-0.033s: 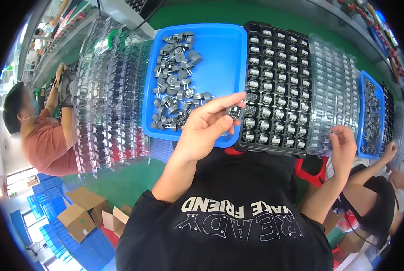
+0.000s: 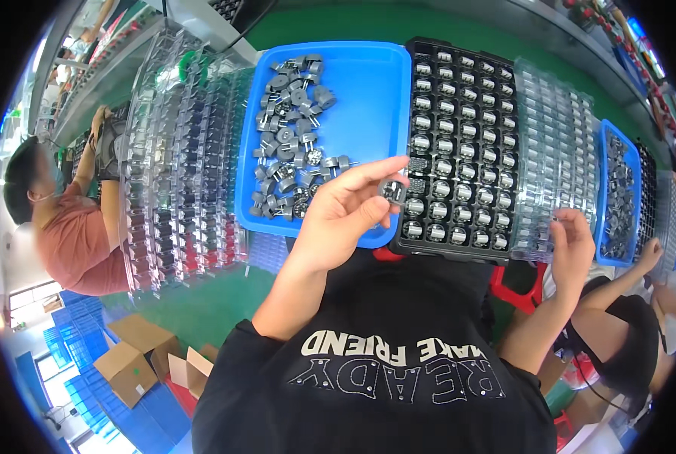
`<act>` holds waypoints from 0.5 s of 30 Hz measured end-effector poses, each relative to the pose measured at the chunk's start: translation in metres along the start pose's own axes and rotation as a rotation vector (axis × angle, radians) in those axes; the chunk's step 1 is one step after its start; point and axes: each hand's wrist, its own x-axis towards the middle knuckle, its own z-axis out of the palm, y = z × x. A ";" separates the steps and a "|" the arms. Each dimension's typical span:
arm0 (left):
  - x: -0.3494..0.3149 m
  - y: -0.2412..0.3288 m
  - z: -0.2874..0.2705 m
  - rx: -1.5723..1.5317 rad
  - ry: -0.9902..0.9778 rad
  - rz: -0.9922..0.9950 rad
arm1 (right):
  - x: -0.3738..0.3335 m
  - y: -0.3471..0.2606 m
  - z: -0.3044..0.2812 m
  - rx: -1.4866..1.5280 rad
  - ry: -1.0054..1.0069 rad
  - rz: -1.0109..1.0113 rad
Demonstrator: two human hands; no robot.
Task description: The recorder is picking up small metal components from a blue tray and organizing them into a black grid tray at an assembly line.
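Over the right edge of the blue tray, my left hand (image 2: 351,208) pinches a small grey round part (image 2: 391,191) between thumb and index finger, its end face with dark and shiny spots turned up. Similar grey round parts with metal pins (image 2: 296,113) lie heaped along the left side of the blue tray (image 2: 360,98). Beside that stands a black tray (image 2: 459,253) with rows of pockets, most showing a shiny metal cylinder. My right hand (image 2: 574,238) is at the near right edge of a clear plastic tray (image 2: 553,151), thumb and fingertips closed together; what they hold is too small to make out.
Stacked clear trays (image 2: 186,166) stand left of the blue tray, with a person in a reddish shirt (image 2: 80,234) beyond. Another blue tray (image 2: 606,204) of grey parts and another person's hand (image 2: 650,253) are at the right. Cardboard boxes (image 2: 130,374) sit at lower left.
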 end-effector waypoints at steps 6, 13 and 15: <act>-0.005 -0.009 0.009 0.043 0.015 0.080 | -0.019 -0.100 0.060 0.603 -0.089 -0.085; -0.011 0.000 0.028 -0.005 0.024 0.155 | -0.019 -0.173 0.098 0.406 -0.179 -0.644; -0.014 0.002 0.029 0.000 0.033 0.203 | -0.018 -0.177 0.105 0.409 -0.156 -0.680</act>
